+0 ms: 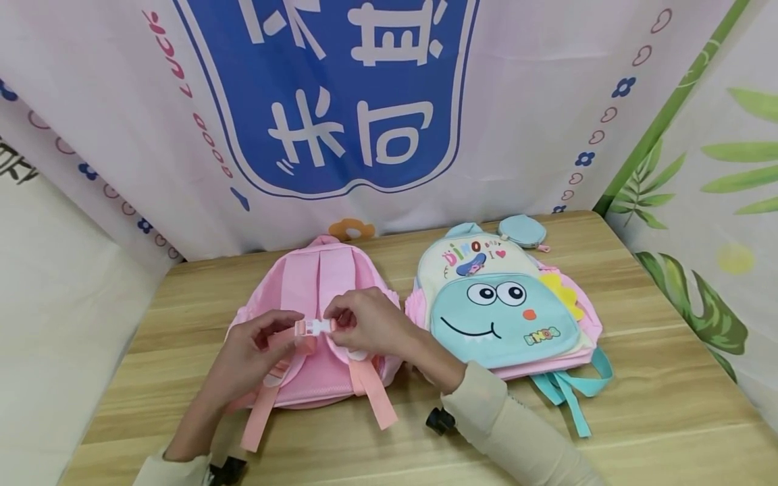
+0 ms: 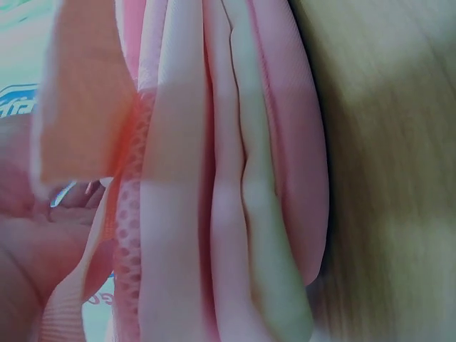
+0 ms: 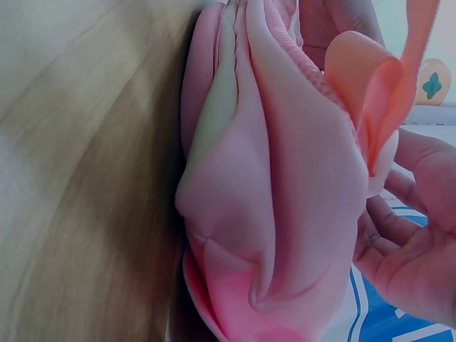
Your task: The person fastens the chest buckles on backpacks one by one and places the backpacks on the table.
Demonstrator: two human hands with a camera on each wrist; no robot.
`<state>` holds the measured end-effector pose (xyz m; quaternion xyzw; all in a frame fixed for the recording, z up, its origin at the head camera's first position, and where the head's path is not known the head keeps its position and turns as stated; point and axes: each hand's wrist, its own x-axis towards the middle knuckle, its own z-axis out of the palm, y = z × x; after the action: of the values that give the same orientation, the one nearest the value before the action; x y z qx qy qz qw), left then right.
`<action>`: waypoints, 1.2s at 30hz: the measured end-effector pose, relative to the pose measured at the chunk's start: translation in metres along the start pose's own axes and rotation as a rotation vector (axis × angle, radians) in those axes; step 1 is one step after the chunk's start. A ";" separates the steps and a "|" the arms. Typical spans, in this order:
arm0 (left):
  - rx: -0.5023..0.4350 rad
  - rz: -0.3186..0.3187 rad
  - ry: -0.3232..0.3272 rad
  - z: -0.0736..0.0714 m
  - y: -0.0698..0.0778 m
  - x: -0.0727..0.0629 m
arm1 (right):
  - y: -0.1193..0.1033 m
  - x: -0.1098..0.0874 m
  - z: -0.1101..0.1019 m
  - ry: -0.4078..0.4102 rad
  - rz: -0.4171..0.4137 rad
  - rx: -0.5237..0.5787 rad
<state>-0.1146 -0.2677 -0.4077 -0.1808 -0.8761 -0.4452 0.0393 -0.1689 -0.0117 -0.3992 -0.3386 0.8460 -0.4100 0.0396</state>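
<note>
A pink backpack (image 1: 298, 385) lies with its strap side up, the straps and orange-pink webbing (image 1: 372, 395) showing. Above its middle is a small white and pink plastic buckle (image 1: 316, 327) with its two parts in line; whether they are latched cannot be told. My left hand (image 1: 246, 354) pinches the buckle's left end between thumb and fingers, and my right hand (image 1: 377, 324) pinches its right end. In the right wrist view, my right hand (image 3: 420, 249) is beside the bag's padded edge (image 3: 306, 164), the buckle hidden. The left wrist view shows loose webbing (image 2: 85, 92) near the palm.
Right of the pink bag lies a dinosaur-face backpack (image 1: 504, 317) with teal straps (image 1: 568, 391) and a small round pouch (image 1: 523, 231). Both rest on a wooden table (image 1: 656, 405). A printed curtain (image 1: 516, 135) hangs behind the table's back edge.
</note>
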 end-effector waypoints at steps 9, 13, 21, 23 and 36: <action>0.052 -0.019 0.059 0.003 0.002 -0.001 | 0.002 0.001 0.000 0.015 -0.017 0.030; 0.069 0.000 0.079 0.004 0.001 -0.001 | 0.003 0.001 0.002 0.017 -0.051 0.055; -0.013 0.038 0.109 0.008 0.002 0.001 | 0.004 0.001 0.003 0.037 -0.093 0.059; -0.023 0.041 0.109 0.009 0.002 0.001 | 0.004 0.001 0.003 0.037 -0.094 0.064; 0.121 -0.007 0.057 0.010 0.002 0.001 | 0.001 0.002 0.010 0.030 -0.102 0.035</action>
<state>-0.1140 -0.2582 -0.4118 -0.1624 -0.9005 -0.3966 0.0735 -0.1674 -0.0193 -0.4063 -0.3744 0.8207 -0.4315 0.0116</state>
